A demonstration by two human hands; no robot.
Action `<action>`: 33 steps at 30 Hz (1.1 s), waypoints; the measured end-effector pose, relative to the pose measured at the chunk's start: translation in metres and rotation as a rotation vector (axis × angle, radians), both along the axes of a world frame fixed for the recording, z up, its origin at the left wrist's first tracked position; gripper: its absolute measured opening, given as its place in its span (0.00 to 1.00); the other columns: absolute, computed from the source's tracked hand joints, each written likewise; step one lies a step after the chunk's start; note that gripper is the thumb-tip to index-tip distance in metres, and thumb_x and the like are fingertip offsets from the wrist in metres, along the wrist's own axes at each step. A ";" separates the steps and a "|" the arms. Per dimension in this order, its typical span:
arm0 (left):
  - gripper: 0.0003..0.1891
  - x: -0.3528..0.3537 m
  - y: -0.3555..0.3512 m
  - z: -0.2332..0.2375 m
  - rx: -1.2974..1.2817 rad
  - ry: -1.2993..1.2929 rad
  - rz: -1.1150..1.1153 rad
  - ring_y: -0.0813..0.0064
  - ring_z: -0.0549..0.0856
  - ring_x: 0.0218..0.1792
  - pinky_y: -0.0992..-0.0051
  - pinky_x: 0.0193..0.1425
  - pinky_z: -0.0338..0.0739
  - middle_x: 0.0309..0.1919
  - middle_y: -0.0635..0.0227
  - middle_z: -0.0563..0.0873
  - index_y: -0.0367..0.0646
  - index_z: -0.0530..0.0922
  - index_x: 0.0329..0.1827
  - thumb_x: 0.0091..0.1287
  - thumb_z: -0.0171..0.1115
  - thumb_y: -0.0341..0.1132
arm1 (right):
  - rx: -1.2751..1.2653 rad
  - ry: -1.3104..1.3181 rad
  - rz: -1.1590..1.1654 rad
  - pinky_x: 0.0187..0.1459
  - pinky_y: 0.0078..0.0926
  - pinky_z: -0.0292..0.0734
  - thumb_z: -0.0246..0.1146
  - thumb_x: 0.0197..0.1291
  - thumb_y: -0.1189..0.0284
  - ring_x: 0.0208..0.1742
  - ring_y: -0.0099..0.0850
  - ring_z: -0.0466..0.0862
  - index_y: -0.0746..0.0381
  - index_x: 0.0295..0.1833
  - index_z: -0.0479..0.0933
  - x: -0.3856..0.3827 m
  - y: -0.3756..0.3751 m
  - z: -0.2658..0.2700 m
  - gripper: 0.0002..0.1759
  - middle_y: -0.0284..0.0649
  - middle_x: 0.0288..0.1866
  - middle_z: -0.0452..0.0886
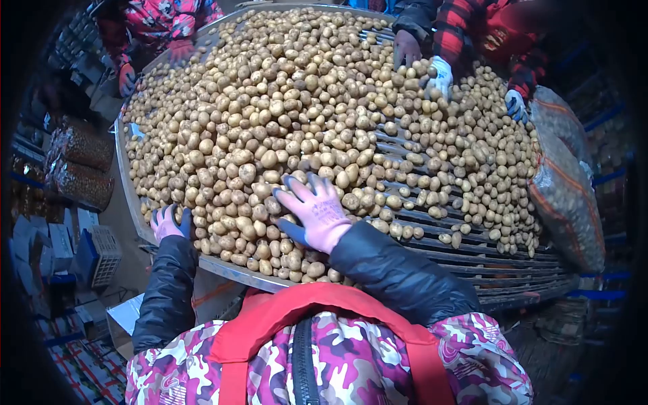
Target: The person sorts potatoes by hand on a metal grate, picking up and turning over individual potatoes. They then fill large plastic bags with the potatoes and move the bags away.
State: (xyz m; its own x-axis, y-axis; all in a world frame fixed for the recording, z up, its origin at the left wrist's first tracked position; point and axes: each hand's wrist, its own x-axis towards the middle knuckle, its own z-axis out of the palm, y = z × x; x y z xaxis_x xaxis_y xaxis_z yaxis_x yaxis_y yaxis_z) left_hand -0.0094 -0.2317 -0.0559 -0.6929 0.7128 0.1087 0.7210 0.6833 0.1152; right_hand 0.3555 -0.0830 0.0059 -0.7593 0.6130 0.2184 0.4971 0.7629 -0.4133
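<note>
The right hand, near centre, spreads its grip wide over the potatoes; a light, flat palm should limit bruising. Lower left, the left hand spreads wide by the surface's rim.

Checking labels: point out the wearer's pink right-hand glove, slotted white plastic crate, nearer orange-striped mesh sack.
Pink right-hand glove [320, 210]: head view, back of the hand.
Slotted white plastic crate [106, 254]: head view, side wall.
Nearer orange-striped mesh sack [571, 214]: head view, bulging side.
</note>
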 end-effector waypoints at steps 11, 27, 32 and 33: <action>0.25 -0.003 -0.002 -0.003 0.000 0.024 -0.033 0.48 0.66 0.74 0.54 0.78 0.61 0.67 0.60 0.78 0.49 0.82 0.61 0.65 0.68 0.52 | 0.076 -0.199 -0.468 0.72 0.57 0.61 0.77 0.43 0.49 0.71 0.56 0.68 0.62 0.69 0.71 0.242 -0.035 0.004 0.49 0.56 0.72 0.68; 0.27 0.002 0.002 0.002 -0.041 0.007 -0.003 0.47 0.64 0.75 0.52 0.79 0.61 0.68 0.61 0.77 0.49 0.81 0.63 0.66 0.67 0.53 | 0.071 -0.458 -0.431 0.77 0.66 0.45 0.79 0.34 0.43 0.81 0.64 0.52 0.62 0.79 0.57 0.205 -0.017 -0.046 0.68 0.56 0.80 0.56; 0.27 0.000 -0.001 0.000 0.010 0.012 -0.024 0.46 0.65 0.74 0.52 0.78 0.61 0.66 0.59 0.78 0.48 0.81 0.62 0.64 0.69 0.52 | 0.124 -0.180 -0.409 0.76 0.67 0.45 0.71 0.54 0.43 0.82 0.56 0.54 0.61 0.77 0.63 0.093 0.012 -0.026 0.53 0.55 0.80 0.58; 0.27 0.001 0.000 0.001 0.011 0.005 -0.017 0.46 0.65 0.74 0.52 0.78 0.61 0.66 0.59 0.78 0.47 0.81 0.62 0.64 0.69 0.52 | 0.094 -0.095 -0.341 0.76 0.67 0.45 0.71 0.55 0.44 0.81 0.56 0.55 0.59 0.77 0.65 0.074 0.026 -0.018 0.50 0.54 0.79 0.61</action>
